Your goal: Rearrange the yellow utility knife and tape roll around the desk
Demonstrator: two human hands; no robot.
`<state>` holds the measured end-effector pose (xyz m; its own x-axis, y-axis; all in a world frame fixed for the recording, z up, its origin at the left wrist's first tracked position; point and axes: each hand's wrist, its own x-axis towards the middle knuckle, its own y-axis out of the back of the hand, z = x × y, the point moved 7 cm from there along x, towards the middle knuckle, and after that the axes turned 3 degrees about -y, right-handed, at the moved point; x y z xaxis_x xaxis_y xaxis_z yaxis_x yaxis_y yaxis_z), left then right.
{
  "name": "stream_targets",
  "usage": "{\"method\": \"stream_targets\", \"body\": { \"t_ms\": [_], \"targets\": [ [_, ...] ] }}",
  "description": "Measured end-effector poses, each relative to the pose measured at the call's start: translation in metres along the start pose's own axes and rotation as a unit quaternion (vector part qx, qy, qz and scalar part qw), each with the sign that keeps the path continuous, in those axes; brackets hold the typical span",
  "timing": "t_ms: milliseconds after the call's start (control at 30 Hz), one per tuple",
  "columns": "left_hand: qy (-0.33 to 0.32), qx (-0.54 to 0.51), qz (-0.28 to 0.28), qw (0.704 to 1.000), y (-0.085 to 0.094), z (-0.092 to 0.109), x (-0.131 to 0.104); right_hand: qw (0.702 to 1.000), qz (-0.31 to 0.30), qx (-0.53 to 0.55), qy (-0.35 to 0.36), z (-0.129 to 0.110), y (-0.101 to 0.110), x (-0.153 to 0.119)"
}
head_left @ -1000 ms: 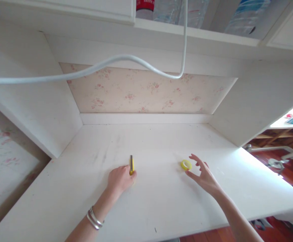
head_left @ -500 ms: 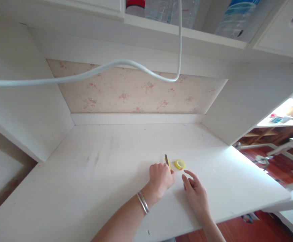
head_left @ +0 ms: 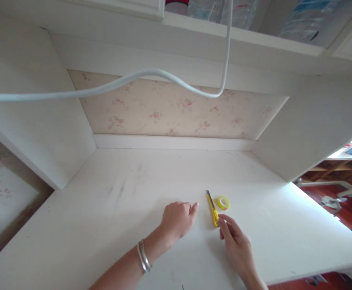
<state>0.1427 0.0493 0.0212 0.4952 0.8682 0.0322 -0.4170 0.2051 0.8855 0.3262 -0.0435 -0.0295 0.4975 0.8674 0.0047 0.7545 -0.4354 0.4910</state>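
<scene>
Yellow utility knife (head_left: pixel 212 208) on the white table (head_left: pixel 118 193), long axis near-to-far, near end pinched in the right hand (head_left: pixel 234 241) grip. Left hand (head_left: pixel 177 219) just left, loosely curled, empty. Yellow tape roll (head_left: pixel 223 202) just right of the knife.

Matt white painted desk (head_left: pixel 127 225), smudged grey and scuffed in places. The yellow utility knife (head_left: pixel 212 207) looks smooth plastic. Glossy yellow tape roll (head_left: pixel 223 202). Shiny metal bangles (head_left: pixel 143 256). Floral wallpaper (head_left: pixel 176 108) behind, flat finish. Smooth white cable (head_left: pixel 103 86).
</scene>
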Motion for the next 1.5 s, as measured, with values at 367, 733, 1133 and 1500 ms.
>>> {"method": "stream_targets", "body": {
  "t_ms": [367,733,1133,1500],
  "targets": [
    [0.100,-0.323,0.045,0.940,0.023,-0.108,-0.028,0.924,-0.345,0.165,-0.003,-0.133,-0.191,-0.022],
    [0.076,-0.342,0.059,0.935,0.039,-0.109,-0.027,0.927,-0.330,0.166,0.059,-0.136,-0.204,-0.014],
    [0.079,-0.334,0.040,0.938,0.043,-0.103,-0.028,0.931,-0.324,0.147,0.081,-0.139,-0.198,-0.015],
    [0.079,-0.328,0.056,0.940,0.041,-0.103,-0.030,0.935,-0.317,0.139,0.077,-0.138,-0.197,-0.020]
  ]
}}
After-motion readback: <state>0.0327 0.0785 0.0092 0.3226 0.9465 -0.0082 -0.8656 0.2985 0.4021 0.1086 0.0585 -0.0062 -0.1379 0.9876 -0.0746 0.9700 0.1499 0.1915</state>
